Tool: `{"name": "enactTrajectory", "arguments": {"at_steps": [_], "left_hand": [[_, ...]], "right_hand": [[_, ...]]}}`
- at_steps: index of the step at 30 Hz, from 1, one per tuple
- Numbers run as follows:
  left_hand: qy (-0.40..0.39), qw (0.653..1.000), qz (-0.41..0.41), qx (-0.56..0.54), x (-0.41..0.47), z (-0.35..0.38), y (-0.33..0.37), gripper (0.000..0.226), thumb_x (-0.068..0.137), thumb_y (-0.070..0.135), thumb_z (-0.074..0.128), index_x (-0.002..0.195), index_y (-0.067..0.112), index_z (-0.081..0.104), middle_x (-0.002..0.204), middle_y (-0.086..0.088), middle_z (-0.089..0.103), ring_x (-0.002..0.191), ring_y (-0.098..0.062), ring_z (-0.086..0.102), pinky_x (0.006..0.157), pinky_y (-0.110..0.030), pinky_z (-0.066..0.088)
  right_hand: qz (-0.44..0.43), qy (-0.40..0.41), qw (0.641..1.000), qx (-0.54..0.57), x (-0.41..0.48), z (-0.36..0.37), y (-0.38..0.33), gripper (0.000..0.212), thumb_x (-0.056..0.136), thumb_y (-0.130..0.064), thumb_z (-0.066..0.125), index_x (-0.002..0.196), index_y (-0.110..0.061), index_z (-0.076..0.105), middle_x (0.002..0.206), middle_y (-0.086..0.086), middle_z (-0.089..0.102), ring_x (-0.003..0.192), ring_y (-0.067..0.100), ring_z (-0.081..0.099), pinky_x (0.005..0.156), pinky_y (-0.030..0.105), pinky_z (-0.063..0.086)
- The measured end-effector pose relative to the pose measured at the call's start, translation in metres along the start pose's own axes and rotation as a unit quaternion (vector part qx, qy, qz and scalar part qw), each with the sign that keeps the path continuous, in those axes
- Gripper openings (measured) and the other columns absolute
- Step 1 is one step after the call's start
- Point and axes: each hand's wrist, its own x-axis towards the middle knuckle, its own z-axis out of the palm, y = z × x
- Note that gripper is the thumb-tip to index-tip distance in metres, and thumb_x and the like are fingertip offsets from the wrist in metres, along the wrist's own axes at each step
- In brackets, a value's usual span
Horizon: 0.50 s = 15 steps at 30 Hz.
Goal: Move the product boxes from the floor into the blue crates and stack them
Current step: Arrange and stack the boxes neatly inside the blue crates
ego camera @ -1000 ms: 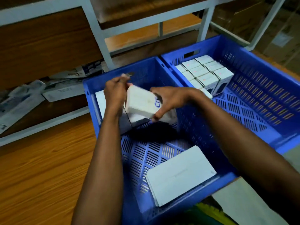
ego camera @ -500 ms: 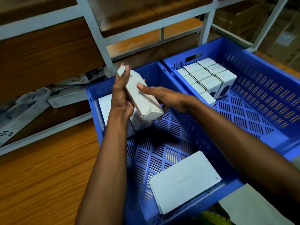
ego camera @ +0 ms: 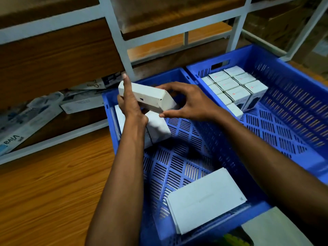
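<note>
Over the far end of the near blue crate I hold a white product box lying on its long side. My left hand grips its left end, the index finger stretched up along the end face. My right hand pinches the right end between thumb and fingers. Beneath it, white boxes lie in the crate's far left corner. A flat white box rests at the crate's near end. The second blue crate on the right holds several small white boxes packed in its far left corner.
A white metal shelf frame with wooden boards rises behind the crates. Flattened printed cartons lie on the lowest shelf at left. Wooden flooring spreads left of the crates. A pale box top shows at the bottom right.
The held box has turned from standing steeply on end to lying nearly level. My right hand shifted from behind it to pinching its right end.
</note>
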Motion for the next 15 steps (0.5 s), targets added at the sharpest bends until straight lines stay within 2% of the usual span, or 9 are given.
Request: {"name": "enactTrajectory", "arguments": {"at_steps": [4,9,15], "left_hand": [[0.04,0.999,-0.015,-0.013,-0.0003,0.0022,0.0009,0.073,0.076,0.066,0.075,0.13,0.025,0.049,0.115,-0.011,0.069,0.098,-0.029,0.072,0.067,-0.053,0.063],[0.06,0.997,-0.053,-0.02,0.0,0.0018,-0.0006,0.067,0.075,0.059,0.078,0.125,0.026,0.047,0.117,-0.012,0.067,0.098,-0.03,0.071,0.069,-0.061,0.06],[0.058,0.996,-0.066,-0.02,0.0038,-0.0004,-0.0001,0.062,0.078,0.053,0.079,0.122,0.021,0.051,0.115,-0.014,0.067,0.098,-0.033,0.07,0.067,-0.063,0.059]], "right_hand": [[0.014,0.058,0.998,-0.013,0.0001,-0.0018,0.0026,0.065,0.08,-0.037,0.087,0.138,-0.018,0.063,0.126,-0.006,0.071,0.112,0.003,0.066,0.094,0.031,0.058],[0.027,0.059,0.998,-0.02,-0.0001,-0.0019,0.0051,0.069,0.085,-0.035,0.083,0.146,-0.018,0.056,0.136,-0.002,0.067,0.119,0.007,0.065,0.087,0.03,0.062],[0.021,0.071,0.997,0.023,-0.0006,-0.0008,0.0036,0.072,0.088,-0.033,0.081,0.151,-0.023,0.048,0.137,-0.001,0.065,0.121,0.004,0.064,0.094,0.029,0.06]]}}
